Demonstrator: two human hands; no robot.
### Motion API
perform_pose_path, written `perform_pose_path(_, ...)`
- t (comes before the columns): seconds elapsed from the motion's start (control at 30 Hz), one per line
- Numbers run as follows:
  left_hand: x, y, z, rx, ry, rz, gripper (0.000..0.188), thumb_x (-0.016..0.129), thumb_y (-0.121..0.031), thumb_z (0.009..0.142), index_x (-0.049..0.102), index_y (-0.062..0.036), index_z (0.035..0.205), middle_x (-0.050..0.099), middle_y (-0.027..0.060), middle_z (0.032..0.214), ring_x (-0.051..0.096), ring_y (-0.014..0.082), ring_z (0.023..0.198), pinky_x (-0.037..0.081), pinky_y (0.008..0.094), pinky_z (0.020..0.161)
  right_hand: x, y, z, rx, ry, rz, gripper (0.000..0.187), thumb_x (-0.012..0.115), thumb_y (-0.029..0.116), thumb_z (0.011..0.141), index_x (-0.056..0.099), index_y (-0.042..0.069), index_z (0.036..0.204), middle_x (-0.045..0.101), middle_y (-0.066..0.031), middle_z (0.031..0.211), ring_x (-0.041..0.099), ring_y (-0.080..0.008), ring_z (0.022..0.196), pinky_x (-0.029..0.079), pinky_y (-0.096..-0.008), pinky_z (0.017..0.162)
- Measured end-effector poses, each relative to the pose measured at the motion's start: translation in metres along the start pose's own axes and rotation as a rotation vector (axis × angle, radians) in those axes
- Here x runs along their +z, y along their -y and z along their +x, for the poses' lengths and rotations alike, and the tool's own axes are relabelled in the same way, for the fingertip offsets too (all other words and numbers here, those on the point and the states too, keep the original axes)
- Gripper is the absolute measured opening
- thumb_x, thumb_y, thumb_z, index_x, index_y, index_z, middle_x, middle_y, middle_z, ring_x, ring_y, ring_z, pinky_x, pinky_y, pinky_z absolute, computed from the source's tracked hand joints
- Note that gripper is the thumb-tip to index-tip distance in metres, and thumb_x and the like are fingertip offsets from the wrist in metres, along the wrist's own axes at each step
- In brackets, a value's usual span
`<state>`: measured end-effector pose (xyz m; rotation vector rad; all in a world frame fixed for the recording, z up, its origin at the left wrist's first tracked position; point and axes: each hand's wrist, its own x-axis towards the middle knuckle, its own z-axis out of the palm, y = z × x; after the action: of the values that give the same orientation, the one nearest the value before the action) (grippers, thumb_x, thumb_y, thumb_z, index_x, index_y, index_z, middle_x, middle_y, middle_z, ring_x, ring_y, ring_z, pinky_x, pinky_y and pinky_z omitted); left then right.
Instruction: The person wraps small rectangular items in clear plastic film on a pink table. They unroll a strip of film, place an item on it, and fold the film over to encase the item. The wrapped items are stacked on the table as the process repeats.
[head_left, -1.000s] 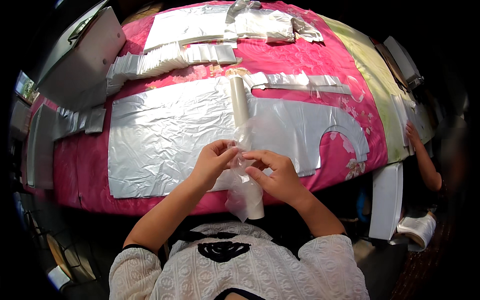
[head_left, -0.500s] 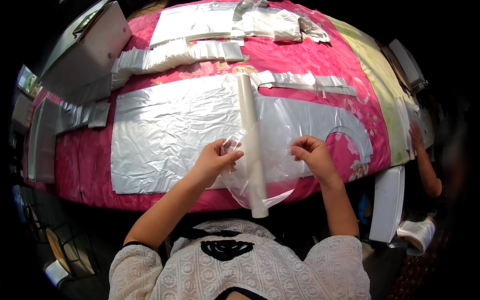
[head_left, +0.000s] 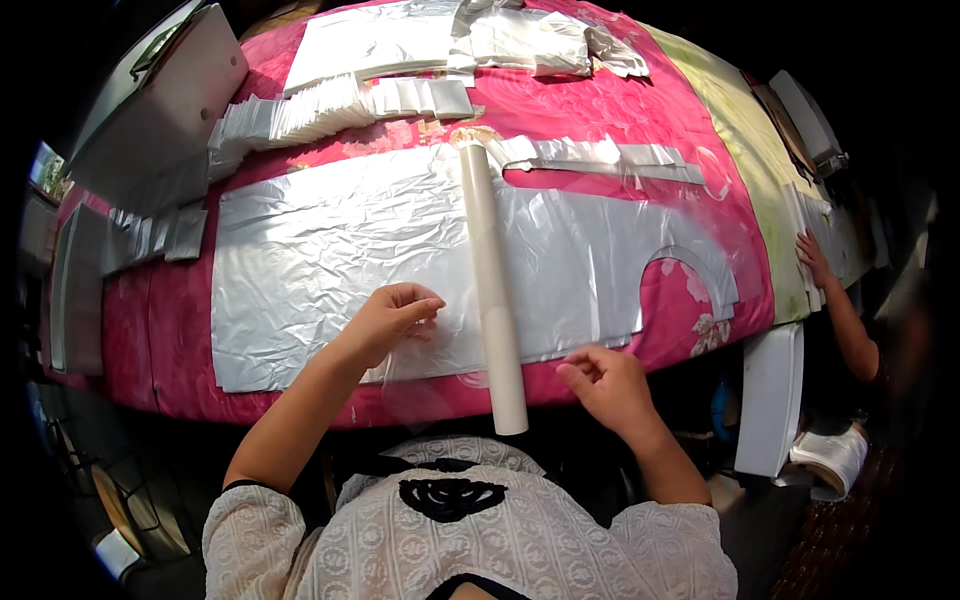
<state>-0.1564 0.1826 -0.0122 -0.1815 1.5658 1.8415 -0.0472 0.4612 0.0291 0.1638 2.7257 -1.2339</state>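
Note:
A long pale cylindrical tube (head_left: 492, 290) lies across silvery plastic sheeting (head_left: 300, 270), its near end jutting past the table edge. To the left of the tube, my left hand (head_left: 397, 318) is raised over the sheeting, thumb and fingers pinched together. A clear plastic film (head_left: 410, 385), smeared by motion, trails below these fingers. On the tube's other side, my right hand (head_left: 608, 388) hovers by the table's front edge. Its fingers are loosely bent, thumb slightly apart from them, with nothing visible between.
Folded white packets (head_left: 320, 110) lie in a row beyond the sheeting, near a white box (head_left: 165, 110) at left. More folded plastic (head_left: 525, 45) is at the back. A pink floral cloth (head_left: 590, 105) covers the table. Another person's hand (head_left: 815, 260) rests at the right edge.
The clear film around the tube has come away and now trails by my left hand. My left hand moved left; my right hand dropped toward the table edge.

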Motion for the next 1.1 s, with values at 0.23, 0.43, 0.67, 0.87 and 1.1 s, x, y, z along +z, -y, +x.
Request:
perform_pose_path(0.23, -0.107, -0.026, -0.041, -0.068, -0.055, 0.242, 0.011, 0.064, -0.017, 0.085, 0.061, -0.006, 0.085, 0.059, -0.0005, 0.071, 0.056, 0.008, 0.063, 0.048, 0.0242, 0.059, 0.048, 0.013, -0.012, 0.135, 0.384, 0.003, 0.047, 0.068, 0.046, 0.072, 0.065, 0.0, 0.078, 0.064, -0.0143, 0.067, 0.064, -0.0284, 0.063, 0.049, -0.0359, 0.059)
perform_pose_path(0.43, -0.202, -0.041, -0.075, -0.074, -0.379, 0.539, 0.009, 0.064, -0.013, 0.079, 0.061, -0.0047, 0.083, 0.061, 0.0013, 0.07, 0.058, 0.0114, 0.061, 0.047, 0.0268, 0.057, 0.039, 0.009, -0.013, 0.174, 0.373, -0.019, 0.043, 0.068, 0.042, 0.072, 0.066, 0.0, 0.078, 0.064, -0.0149, 0.068, 0.064, -0.0279, 0.063, 0.049, -0.0353, 0.06)
perform_pose_path(0.67, -0.13, -0.06, -0.057, 0.597, -0.767, 1.576, 0.028, 0.059, 0.0, 0.076, 0.056, 0.0008, 0.104, 0.061, 0.0149, 0.1, 0.059, 0.0295, 0.093, 0.047, 0.0356, 0.079, 0.044, 0.008, -0.016, 0.164, 0.349, -0.001, 0.043, 0.068, 0.042, 0.072, 0.066, -0.001, 0.079, 0.064, -0.0158, 0.068, 0.064, -0.0288, 0.063, 0.049, -0.0357, 0.059)
perform_pose_path(0.87, 0.021, -0.003, 0.01, 0.918, -0.206, 1.198, 0.058, 0.056, -0.005, 0.078, 0.036, 0.0021, 0.132, 0.037, 0.0181, 0.137, 0.035, 0.0347, 0.127, 0.03, 0.0417, 0.105, 0.042, 0.009, -0.016, 0.172, 0.375, -0.02, 0.042, 0.067, 0.041, 0.073, 0.066, -0.001, 0.079, 0.063, -0.0161, 0.067, 0.064, -0.0292, 0.064, 0.048, -0.0361, 0.059)
perform_pose_path(1.1, 0.051, 0.035, 0.039, 0.776, -0.26, 1.368, 0.064, 0.042, -0.021, 0.083, 0.024, 0.0103, 0.136, 0.025, 0.028, 0.142, 0.02, 0.0379, 0.135, 0.014, 0.045, 0.111, 0.031, 0.011, 0.007, 0.191, 0.55, -0.099, 0.065, 0.054, 0.061, 0.08, 0.066, -0.003, 0.074, 0.063, -0.0175, 0.066, 0.063, -0.0319, 0.065, 0.049, -0.0381, 0.06)
